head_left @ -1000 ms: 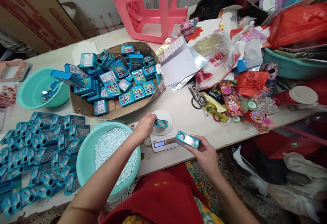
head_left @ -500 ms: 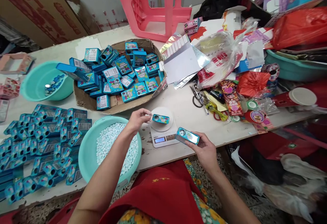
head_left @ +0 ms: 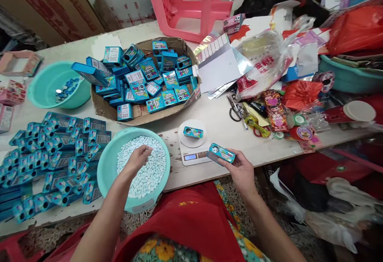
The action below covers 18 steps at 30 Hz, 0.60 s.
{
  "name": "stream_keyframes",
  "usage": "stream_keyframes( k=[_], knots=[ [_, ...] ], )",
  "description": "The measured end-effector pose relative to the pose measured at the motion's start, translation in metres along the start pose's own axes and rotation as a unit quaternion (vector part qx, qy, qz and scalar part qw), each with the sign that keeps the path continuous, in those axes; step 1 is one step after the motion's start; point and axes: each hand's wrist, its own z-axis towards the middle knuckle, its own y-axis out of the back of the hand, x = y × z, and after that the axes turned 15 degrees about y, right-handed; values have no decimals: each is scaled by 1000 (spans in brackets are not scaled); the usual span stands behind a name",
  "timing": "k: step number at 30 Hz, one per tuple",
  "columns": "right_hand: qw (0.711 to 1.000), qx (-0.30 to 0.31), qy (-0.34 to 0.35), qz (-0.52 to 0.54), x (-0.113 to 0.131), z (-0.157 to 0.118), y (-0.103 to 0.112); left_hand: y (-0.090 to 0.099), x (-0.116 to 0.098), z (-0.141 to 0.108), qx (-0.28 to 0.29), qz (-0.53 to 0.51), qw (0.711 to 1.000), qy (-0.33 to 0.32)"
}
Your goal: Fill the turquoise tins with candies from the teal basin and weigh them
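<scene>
My left hand (head_left: 139, 160) is over the turquoise basin (head_left: 103, 178) of pale blue candies (head_left: 149, 180), its fingers curled together. Whether any candy is between them is hidden. In my right hand (head_left: 241, 170) is a small blue candy tin (head_left: 223, 153), gripped at its right end, with a round hole at the left of its top and something pale showing inside. A similar tin (head_left: 193, 132) lies on the round white plate of the digital scale (head_left: 194, 157), between my two hands. The lit display is too small to read.
Many blue tins stand in rows (head_left: 60, 150) at the left. Behind them, a second turquoise basin (head_left: 38, 88) holds small blue pieces. A cardboard tray (head_left: 139, 119) is heaped with tins. Scissors (head_left: 235, 108), plastic bags and wrappers clutter the right, and a pink stool (head_left: 206, 6) lies behind.
My left hand has moved from beside the tin on the scale, left and down to the candies in the basin. My right hand still holds its tin near the scale. The view has shifted slightly.
</scene>
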Motion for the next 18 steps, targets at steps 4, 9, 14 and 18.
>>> stream_keyframes(
  k=[4, 9, 14, 18],
  knots=[
    [1000, 0, -1, -4, -1, -1, 0, -28, -48, 1, -36, 152, 980, -124],
    [1000, 1, -9, -4, -4, 0, 2, -67, -90, 2, -1, 183, 962, -201],
    [1000, -8, -7, -15, -9, 4, 2, -89, -107, -1, -76, 349, 899, -255],
    [1000, -3, -19, -2, -8, 8, -3, -95, -120, 7, -78, 379, 877, -285]
  ],
)
